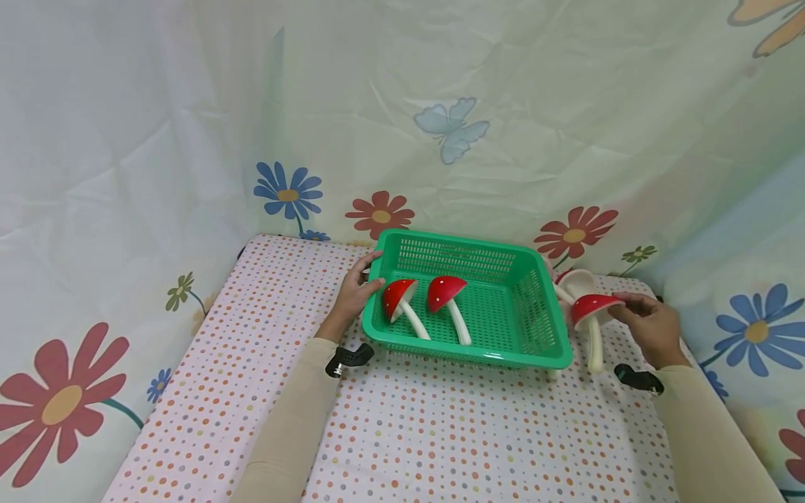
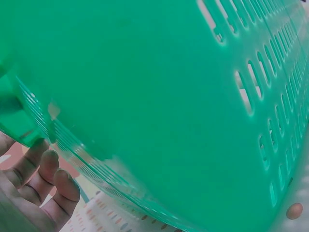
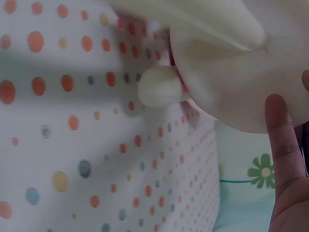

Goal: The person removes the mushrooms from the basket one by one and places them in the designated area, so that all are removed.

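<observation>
My left hand (image 1: pixel 353 292) grips the left end of a green plastic basket (image 1: pixel 465 355), thumb on the rim. In the left wrist view the basket's wall fills most of the picture, and curled fingers (image 2: pixel 65 186) sit by its edge. Two red-capped toy mushrooms, one at the left (image 1: pixel 397 297) and one beside it (image 1: pixel 444 293), lie inside with white stems toward me. Right of the basket, my right hand (image 1: pixel 654 328) pinches another toy mushroom (image 1: pixel 591 306) by its cap edge, stem hanging down. The right wrist view shows that cap's pale underside (image 3: pixel 222 92).
Behind the held mushroom, at least one more mushroom (image 1: pixel 578 281) lies close to the basket's right end, partly hidden. A dotted cloth (image 1: pixel 402 433) covers the table. Flower-printed curtains (image 1: pixel 352 105) hang behind and at both sides.
</observation>
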Motion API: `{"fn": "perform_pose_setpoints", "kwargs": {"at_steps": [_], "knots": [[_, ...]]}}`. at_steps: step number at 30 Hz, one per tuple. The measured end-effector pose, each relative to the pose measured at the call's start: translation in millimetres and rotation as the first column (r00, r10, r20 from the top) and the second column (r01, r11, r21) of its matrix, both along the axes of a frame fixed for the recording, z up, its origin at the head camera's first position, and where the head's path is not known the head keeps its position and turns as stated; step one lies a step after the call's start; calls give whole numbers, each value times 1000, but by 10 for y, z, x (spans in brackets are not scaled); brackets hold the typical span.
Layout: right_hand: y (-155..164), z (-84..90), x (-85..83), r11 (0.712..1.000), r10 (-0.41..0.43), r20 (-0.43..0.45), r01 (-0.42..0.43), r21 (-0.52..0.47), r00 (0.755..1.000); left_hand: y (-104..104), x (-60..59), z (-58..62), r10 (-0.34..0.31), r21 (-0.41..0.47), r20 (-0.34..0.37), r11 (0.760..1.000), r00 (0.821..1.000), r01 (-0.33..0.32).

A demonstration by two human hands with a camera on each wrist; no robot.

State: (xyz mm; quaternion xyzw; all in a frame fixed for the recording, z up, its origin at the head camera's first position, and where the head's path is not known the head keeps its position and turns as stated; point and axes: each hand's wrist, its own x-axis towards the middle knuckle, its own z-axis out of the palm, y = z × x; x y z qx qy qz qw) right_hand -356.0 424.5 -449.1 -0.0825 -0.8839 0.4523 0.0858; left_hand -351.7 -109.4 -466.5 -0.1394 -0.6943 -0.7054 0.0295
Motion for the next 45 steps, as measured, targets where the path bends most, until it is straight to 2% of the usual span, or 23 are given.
{"fn": "perform_pose_setpoints", "kwargs": {"at_steps": [9,21,25,31,37,40,44,45], "knots": [[-18,-105,31,1000,2,-12,-2,1,1000,6,-12,-18,0,0,3,1000,1000,0],[-36,-290,74,994,-61,-57,66,91,997,4,-22,-6,9,6,13,1000,1000,-10],[-63,-354,123,989,-123,-41,126,72,992,10,-16,-5,10,1,10,1000,1000,-10],[-40,-397,177,990,-125,-45,127,54,991,8,-19,-5,10,-4,11,1000,1000,-10],[54,-412,189,992,-116,-74,119,32,990,19,-152,-202,34,4,5,999,999,-34],[145,-431,155,995,-81,-109,88,56,991,19,-118,-158,31,3,12,1000,999,-31],[153,-356,175,993,-18,-79,27,111,997,8,-14,-9,7,6,32,1000,999,-7],[115,-298,203,992,-11,-53,17,128,999,9,-11,-7,7,2,30,1000,1000,-7]]}}
